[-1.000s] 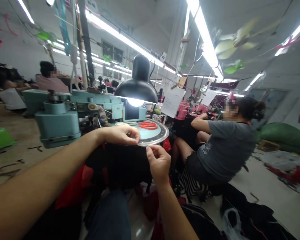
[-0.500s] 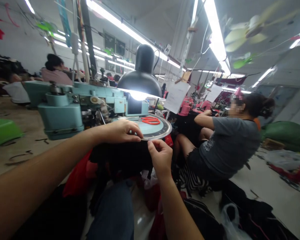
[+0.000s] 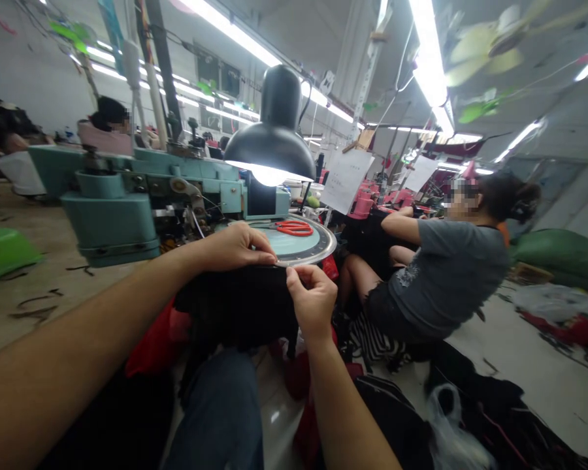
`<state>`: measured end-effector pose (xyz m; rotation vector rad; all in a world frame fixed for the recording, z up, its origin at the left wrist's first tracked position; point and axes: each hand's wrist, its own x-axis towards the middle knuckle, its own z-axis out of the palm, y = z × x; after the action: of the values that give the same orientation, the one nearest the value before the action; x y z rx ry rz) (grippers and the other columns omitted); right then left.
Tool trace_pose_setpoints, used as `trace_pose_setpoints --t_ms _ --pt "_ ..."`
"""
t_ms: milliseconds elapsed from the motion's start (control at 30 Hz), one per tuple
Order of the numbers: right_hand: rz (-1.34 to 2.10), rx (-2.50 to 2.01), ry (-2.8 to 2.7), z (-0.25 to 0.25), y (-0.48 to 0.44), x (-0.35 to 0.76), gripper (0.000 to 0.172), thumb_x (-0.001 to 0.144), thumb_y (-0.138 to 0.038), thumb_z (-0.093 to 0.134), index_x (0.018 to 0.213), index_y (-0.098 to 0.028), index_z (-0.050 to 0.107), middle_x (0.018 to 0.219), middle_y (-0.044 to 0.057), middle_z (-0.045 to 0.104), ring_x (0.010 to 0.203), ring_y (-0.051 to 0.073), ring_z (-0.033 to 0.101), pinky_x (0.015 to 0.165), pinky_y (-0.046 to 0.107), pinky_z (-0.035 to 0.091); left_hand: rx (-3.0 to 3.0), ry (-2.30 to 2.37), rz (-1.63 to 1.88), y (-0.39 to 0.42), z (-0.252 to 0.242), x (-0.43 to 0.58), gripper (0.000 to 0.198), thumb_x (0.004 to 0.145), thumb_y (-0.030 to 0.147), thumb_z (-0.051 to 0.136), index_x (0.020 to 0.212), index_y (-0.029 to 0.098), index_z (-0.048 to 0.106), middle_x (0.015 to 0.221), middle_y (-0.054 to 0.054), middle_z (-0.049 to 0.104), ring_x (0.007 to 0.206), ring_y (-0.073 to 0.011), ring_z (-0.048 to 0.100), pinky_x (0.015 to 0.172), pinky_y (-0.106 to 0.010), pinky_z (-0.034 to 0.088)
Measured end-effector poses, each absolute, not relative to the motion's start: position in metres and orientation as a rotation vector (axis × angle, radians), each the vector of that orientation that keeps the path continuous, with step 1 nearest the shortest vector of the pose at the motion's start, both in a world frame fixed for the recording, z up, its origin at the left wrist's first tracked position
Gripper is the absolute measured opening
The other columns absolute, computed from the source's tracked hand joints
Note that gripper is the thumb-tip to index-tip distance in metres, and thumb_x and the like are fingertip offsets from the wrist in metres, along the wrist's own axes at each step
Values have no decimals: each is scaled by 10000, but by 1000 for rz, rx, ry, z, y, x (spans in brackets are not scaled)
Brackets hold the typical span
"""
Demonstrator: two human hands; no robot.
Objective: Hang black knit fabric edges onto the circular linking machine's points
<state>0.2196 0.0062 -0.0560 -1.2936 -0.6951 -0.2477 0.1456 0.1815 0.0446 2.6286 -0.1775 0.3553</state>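
Left hand (image 3: pixel 239 248) and right hand (image 3: pixel 314 301) both pinched, thumbs to fingers, on the top edge of black cloth (image 3: pixel 242 307). Cloth hangs at the disc's (image 3: pixel 323 251) near rim; scissors (image 3: pixel 294 228) lie on the disc.

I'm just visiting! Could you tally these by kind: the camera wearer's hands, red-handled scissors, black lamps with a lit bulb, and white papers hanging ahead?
Wearer's hands: 2 (left hand and right hand, both at the black cloth)
Red-handled scissors: 1
Black lamp: 1
Hanging white papers: 2 (nearer paper, farther paper)
Total: 6
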Motion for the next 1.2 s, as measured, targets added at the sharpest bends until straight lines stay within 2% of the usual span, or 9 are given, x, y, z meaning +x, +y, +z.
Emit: trace_pose_setpoints --t_ms 167,267,567,833,1033,1133,1200 --pt "-165 -1275 -684 -57 5 225 214 794 -360 704 735 -154 713 630 0 650 565 131 547 549 251 465 2644 -98 289 182 46 149 355 808 497 654 875 183 803 858 -30 772 813 -185 682 763 -245 497" --pt "-91 -1268 -732 -58 6 226 208 788 -356 708 750 -153 733 641 3 670 586 142 577 576 260 482 2648 -152 281 179 47 150 361 810 497 648 896 187 813 879 -34 772 822 -184 683 770 -244 499" --pt "-106 -1280 -672 -57 7 228 205 768 -350 707 751 -148 730 644 4 666 583 131 554 561 249 471 2682 -60 354 175 44 151 396 780 526 638 804 162 792 790 -37 756 747 -181 664 702 -254 479" --pt "-19 -1226 -642 -58 5 230 233 768 -368 703 766 -138 739 638 7 675 579 140 572 594 267 480 2756 65 396 172 44 152 368 764 484 597 830 167 769 749 -21 730 714 -175 646 664 -244 469" --pt "21 -1226 -675 -55 4 231 215 756 -351 707 755 -139 738 655 16 688 593 149 588 591 269 474 3079 -110 479 141 45 141 413 936 407 419 876 208 776 1002 -71 746 913 -215 668 827 -299 472" --pt "8 -1237 -683 -53 4 231 212 757 -349 708 727 -141 734 640 11 682 590 144 580 589 266 464 3185 -11 558 133 50 140 339 908 361 465 829 197 751 960 -85 728 901 -237 649 814 -325 460" --pt "27 -1229 -681 -53 4 233 216 754 -354 713 725 -142 736 627 2 673 577 136 568 585 264 460 3124 -69 504 141 55 147 256 850 357 533 829 190 726 952 -71 710 903 -223 632 829 -307 455"
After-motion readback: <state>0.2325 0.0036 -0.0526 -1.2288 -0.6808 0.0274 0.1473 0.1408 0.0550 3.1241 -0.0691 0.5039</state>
